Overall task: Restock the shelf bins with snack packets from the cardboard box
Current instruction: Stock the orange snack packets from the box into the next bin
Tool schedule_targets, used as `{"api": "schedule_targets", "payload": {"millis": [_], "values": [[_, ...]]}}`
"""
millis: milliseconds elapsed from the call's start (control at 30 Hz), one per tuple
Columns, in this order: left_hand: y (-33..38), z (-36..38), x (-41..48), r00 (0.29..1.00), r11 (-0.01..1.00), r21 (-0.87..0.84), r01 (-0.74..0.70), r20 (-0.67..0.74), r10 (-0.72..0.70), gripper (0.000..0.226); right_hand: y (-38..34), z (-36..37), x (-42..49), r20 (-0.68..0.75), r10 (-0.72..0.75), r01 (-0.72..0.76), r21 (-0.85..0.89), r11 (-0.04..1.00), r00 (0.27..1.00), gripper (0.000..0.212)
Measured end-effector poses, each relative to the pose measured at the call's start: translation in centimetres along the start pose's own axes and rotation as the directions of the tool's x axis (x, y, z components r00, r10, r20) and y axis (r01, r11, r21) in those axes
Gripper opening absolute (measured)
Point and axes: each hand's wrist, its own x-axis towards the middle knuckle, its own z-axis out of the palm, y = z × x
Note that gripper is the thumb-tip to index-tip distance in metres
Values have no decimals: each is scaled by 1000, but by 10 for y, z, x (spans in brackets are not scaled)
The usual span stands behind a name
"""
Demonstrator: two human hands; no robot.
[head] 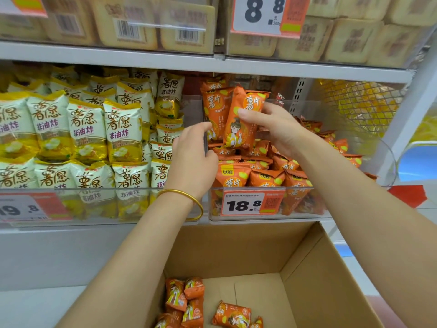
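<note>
My right hand [272, 129] grips an orange snack packet [243, 119] upright over the clear shelf bin [260, 216] that holds several orange packets [267, 171]. Another orange packet [215, 107] stands upright just behind and to its left. My left hand [194, 157] is at the bin's left wall with curled fingers touching the standing packets; whether it holds one cannot be told. Below, an open cardboard box [307, 268] holds several more orange packets [186, 301] on its floor.
The neighbouring clear bin [99, 209] on the left is full of yellow-and-white packets [82, 133]. A shelf above carries beige packs [132, 27] and an 8.8 price tag [262, 13]. A wire basket [361, 102] with yellow items hangs at right.
</note>
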Motion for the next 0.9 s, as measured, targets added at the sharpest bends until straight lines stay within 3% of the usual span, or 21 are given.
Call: {"api": "schedule_targets", "payload": {"millis": [167, 267, 333, 400, 533, 900], "values": [[-1, -1, 0, 1000, 999, -41, -1, -1, 1, 57, 2, 17, -7, -93, -67, 59, -88, 994, 993, 49], [0, -2, -2, 1000, 998, -60, 7, 1, -7, 57, 4, 36, -8, -200, -162, 94, -313, 945, 966, 58], [1, -3, -3, 1000, 997, -74, 7, 6, -7, 57, 6, 45, -9, -266, -252, 121, -425, 897, 931, 53], [1, -4, -3, 1000, 996, -85, 8, 6, -7, 58, 6, 49, -9, -260, -305, 135, -516, 846, 916, 48], [1, -4, -4, 1000, 996, -92, 2, 5, -1, 57, 1, 52, -9, -163, -263, 99, -644, 758, 951, 45], [4, -7, -7, 1000, 996, -93, -4, 3, 5, 58, -3, 42, -20, -116, -139, 43, -595, 802, 983, 58]]}}
